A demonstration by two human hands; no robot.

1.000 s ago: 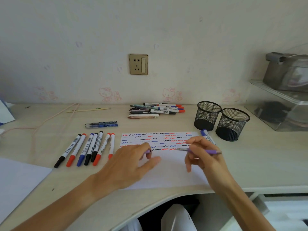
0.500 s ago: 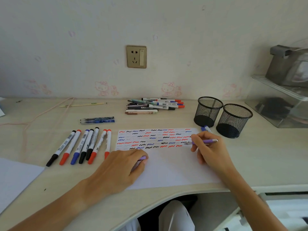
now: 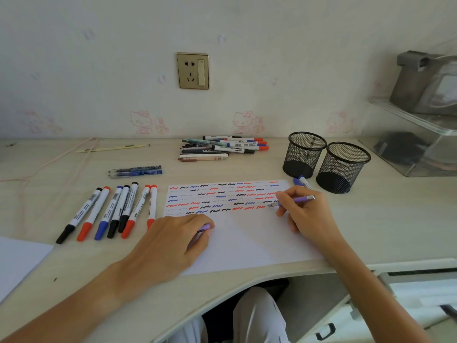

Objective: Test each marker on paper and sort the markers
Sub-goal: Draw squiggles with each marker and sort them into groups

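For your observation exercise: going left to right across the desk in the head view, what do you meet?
Row of markers → left hand holding a purple cap → right hand holding a purple pen → two mesh cups.

A sheet of paper [image 3: 247, 241] lies on the desk [image 3: 395, 219]. Left of it, seven markers [image 3: 111, 211] lie side by side. Behind them lies a small pack [image 3: 135, 171]. A pile of pens [image 3: 222, 148] sits at the back by the wall. Two mesh cups [image 3: 324, 160] stand right of the paper, with one marker [image 3: 302, 181] lying before them.
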